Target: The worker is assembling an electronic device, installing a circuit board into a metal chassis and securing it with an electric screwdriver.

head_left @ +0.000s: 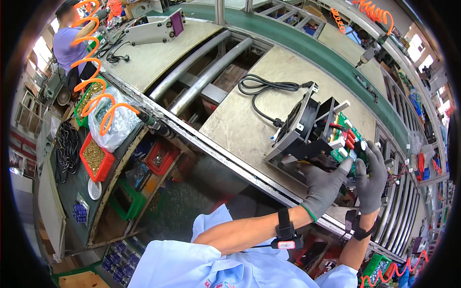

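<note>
From far off, I see the left hand [327, 185] and right hand [370, 187] by the green circuit board [343, 119] of the open machine [309, 129] on the pale tabletop [235, 127] (a black cord [283, 86] lies there too). I can't tell if either grips anything.

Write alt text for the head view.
A grey-gloved left hand and grey-gloved right hand work at an open metal-framed assembly with a green circuit board, on a pale worktop. A looped black cable lies beyond; a coiled orange hose and red plastic bin are at left.
</note>
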`<action>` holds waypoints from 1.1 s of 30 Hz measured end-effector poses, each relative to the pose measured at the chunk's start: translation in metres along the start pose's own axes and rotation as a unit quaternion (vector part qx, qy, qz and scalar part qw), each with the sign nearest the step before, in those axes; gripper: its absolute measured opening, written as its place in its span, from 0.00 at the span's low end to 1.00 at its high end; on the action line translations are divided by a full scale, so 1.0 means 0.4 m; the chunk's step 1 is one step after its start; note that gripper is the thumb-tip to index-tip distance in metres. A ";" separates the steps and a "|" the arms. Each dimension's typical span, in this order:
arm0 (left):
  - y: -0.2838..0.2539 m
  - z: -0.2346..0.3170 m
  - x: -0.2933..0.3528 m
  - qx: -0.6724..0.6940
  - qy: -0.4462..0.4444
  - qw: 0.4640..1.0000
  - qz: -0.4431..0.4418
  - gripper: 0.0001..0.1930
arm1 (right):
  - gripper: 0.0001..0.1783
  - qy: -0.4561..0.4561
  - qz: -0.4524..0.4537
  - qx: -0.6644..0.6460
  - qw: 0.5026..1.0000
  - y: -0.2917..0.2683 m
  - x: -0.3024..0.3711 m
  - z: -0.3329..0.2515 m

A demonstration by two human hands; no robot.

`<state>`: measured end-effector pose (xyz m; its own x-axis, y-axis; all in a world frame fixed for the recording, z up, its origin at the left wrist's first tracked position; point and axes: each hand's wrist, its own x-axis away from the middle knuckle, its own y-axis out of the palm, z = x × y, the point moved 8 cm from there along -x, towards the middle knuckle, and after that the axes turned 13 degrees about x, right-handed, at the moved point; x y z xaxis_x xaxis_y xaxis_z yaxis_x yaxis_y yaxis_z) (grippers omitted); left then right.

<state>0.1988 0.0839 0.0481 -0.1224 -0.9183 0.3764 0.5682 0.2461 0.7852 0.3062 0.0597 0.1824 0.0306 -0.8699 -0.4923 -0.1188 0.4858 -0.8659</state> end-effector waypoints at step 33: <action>-0.246 0.159 -0.072 -0.762 0.283 0.580 -0.056 0.11 | 0.21 -0.041 0.209 0.018 0.977 -0.048 0.045 0.013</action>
<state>0.0948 0.1060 -0.0086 -0.1858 -0.9631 -0.1949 0.6952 0.0113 -0.7187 0.3140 0.0352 0.1895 0.0664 -0.5858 -0.8077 -0.1038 0.8011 -0.5895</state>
